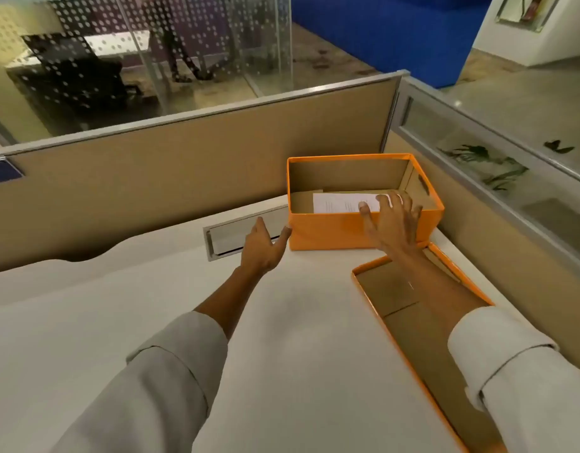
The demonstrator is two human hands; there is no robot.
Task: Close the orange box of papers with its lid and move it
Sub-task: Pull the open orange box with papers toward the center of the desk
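Note:
An orange box (327,232) stands uncovered in the far right corner of the white desk (151,322), with white papers (341,202) lying flat inside. Its orange lid (412,325) lies upside down on the desk in front of it, brown inside showing, partly under my right forearm. My right hand (393,220) reaches over the box's near wall with fingers spread, fingertips on or just above the papers. My left hand (264,248) is open beside the box's left wall, thumb touching its near left corner.
Tan cubicle partitions (151,178) rise close behind and to the right of the box. A metal cable slot (229,235) is set into the desk left of the box. Beyond the partition are glass walls and a black chair (76,73).

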